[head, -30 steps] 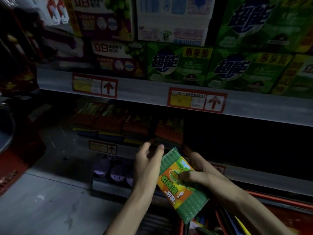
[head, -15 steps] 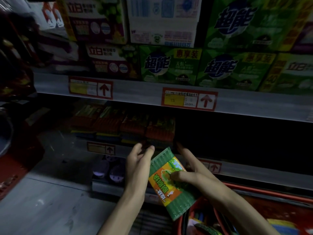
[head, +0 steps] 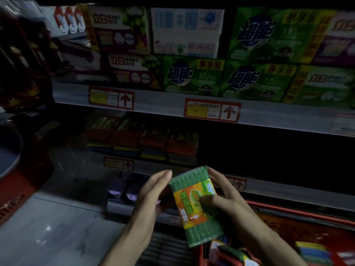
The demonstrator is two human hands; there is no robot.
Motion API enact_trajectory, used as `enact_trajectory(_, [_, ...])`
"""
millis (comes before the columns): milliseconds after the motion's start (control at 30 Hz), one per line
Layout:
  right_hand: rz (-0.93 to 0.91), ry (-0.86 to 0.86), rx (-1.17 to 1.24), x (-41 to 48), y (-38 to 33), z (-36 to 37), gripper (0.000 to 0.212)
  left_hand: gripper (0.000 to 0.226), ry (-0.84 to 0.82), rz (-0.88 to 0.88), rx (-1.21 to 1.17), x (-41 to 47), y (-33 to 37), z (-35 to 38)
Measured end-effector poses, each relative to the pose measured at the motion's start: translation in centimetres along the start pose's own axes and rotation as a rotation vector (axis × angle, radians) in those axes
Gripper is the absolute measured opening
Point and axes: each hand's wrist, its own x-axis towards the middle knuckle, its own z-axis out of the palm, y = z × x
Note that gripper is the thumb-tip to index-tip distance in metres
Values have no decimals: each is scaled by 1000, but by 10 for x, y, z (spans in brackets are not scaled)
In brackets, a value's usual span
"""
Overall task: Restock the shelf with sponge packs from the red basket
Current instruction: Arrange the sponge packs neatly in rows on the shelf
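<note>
green sponge pack [head: 192,206], above the red basket [head: 299,213] cut off at right, is being pinched by the right hand [head: 226,200]; left hand [head: 151,191] is lying flat alongside. dim shelf packs [head: 151,139] are blurring behind.

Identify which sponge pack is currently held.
The green pack with the orange label, gripped by the right hand. Other packs sit stacked on the shelf or in the red basket.

Green boxes [head: 192,78] above red-framed price tag [head: 212,111]; grey floor [head: 48,237] lower left.
</note>
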Motion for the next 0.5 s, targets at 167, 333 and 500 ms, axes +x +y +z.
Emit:
enact_trajectory(167, [-93, 94, 26, 0, 11, 42, 64, 49, -60, -84, -98, -20, -8, -6])
enact_trajectory(333, [-117, 315, -155, 14, 23, 59, 21, 59, 126, -80, -244, -15, -1, -32])
enact_trajectory(500, [-279, 692, -503, 52, 27, 45, 29, 49, 193, -30, -268, -11, 8, -55])
